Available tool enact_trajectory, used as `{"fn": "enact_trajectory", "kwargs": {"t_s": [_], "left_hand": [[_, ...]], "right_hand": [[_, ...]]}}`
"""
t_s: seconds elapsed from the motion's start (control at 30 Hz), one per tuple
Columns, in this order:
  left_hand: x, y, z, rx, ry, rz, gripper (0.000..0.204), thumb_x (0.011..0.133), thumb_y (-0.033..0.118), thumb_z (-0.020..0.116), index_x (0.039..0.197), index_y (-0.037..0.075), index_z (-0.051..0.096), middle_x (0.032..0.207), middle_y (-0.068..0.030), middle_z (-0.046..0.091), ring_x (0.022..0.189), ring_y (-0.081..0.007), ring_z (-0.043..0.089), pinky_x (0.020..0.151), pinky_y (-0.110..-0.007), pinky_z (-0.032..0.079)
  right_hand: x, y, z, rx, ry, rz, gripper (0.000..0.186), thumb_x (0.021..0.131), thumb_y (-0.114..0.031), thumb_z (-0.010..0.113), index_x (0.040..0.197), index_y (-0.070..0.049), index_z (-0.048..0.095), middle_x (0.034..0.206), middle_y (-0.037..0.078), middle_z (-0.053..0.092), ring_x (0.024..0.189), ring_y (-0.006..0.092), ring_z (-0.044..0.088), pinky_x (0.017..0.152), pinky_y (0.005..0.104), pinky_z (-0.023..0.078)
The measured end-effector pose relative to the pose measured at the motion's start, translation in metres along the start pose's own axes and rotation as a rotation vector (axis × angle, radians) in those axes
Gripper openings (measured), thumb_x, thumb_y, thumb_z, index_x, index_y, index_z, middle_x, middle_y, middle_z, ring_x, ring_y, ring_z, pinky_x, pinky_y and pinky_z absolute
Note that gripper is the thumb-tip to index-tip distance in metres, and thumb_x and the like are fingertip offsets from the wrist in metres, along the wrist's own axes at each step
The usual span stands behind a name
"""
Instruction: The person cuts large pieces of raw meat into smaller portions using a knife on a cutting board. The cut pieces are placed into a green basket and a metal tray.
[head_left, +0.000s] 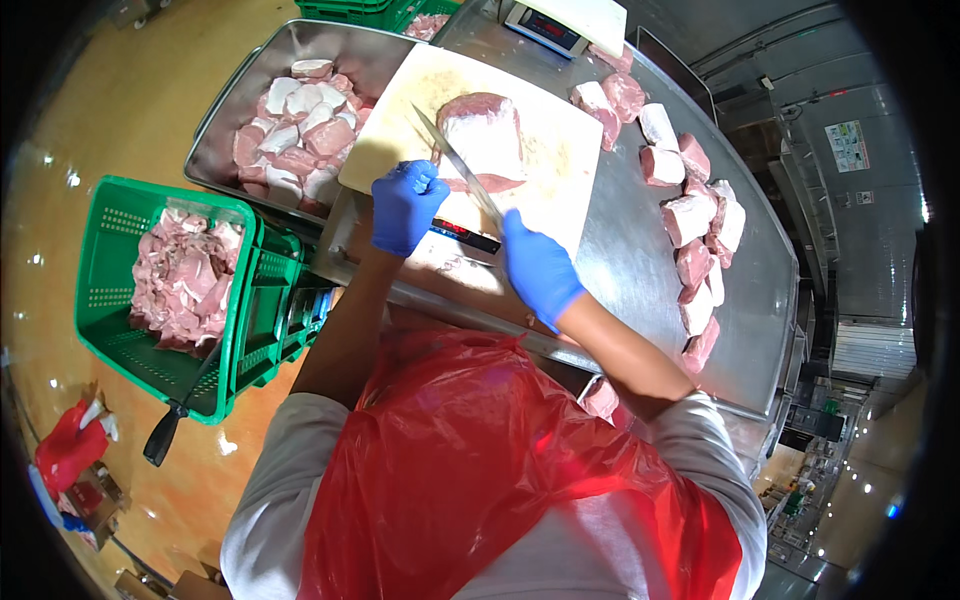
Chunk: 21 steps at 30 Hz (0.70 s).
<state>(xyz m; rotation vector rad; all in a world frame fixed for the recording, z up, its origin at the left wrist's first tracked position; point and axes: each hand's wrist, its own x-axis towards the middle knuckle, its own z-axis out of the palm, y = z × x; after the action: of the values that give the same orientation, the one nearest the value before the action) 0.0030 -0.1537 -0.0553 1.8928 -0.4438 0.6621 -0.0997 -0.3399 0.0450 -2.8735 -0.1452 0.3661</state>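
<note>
My right hand (540,265), in a blue glove, is closed round the handle of a long knife (455,157). Its blade points up and to the left, crossing in front of a large piece of raw meat (480,130) with a pale fat layer. That meat lies on a white cutting board (565,130). My left hand (408,208), also blue-gloved, is a closed fist at the board's near left edge, beside the meat and apart from the blade. Whatever its fingers may hold is hidden.
Left of the board stands a metal tub (215,150) of cut meat pieces. A green crate (105,285) holds meat trimmings, with a black-handled tool (163,435) by its rim. Meat chunks (690,220) lie along the steel table (620,270) at right. A scale (545,30) stands at the back.
</note>
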Motion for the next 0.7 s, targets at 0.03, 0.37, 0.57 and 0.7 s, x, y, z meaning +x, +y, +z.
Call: {"fn": "enact_trajectory", "kwargs": {"t_s": [0.03,0.37,0.57,0.7], "left_hand": [[-0.002,0.002,-0.002,-0.012,-0.004,-0.045,0.011,0.077,0.006,0.072,0.073,0.008,0.062,0.071,-0.0096,0.063,0.062,-0.0305,0.062,0.058,-0.040,0.050],[0.016,0.030,-0.001,-0.112,0.084,-0.231,0.015,0.077,0.008,0.074,0.074,0.003,0.061,0.074,-0.0158,0.062,0.071,-0.0336,0.062,0.063,-0.043,0.051],[0.016,0.013,0.007,-0.083,-0.063,-0.321,0.014,0.074,0.010,0.078,0.076,0.002,0.068,0.069,-0.0139,0.065,0.065,-0.0241,0.066,0.062,-0.035,0.053],[0.012,0.016,-0.003,-0.154,-0.068,-0.400,0.012,0.073,0.008,0.077,0.074,0.000,0.068,0.064,-0.0137,0.065,0.055,-0.0200,0.062,0.059,-0.033,0.052]], "right_hand": [[-0.022,0.007,-0.011,-0.018,-0.061,0.003,0.025,0.095,-0.008,0.050,0.118,0.001,0.044,0.089,0.030,0.068,0.082,0.0480,0.069,0.071,0.0556,0.055],[-0.085,0.014,-0.065,-0.019,0.040,0.051,0.023,0.098,-0.016,0.058,0.110,-0.002,0.043,0.070,0.030,0.063,0.067,0.0508,0.064,0.059,0.0597,0.051],[0.023,-0.044,-0.043,0.090,0.249,0.024,0.022,0.095,-0.009,0.053,0.111,0.001,0.043,0.076,0.032,0.066,0.072,0.0508,0.066,0.064,0.0597,0.052],[0.058,-0.052,-0.031,0.108,0.224,-0.071,0.022,0.097,-0.012,0.053,0.112,0.001,0.044,0.082,0.032,0.067,0.076,0.0512,0.066,0.067,0.0599,0.052]]}}
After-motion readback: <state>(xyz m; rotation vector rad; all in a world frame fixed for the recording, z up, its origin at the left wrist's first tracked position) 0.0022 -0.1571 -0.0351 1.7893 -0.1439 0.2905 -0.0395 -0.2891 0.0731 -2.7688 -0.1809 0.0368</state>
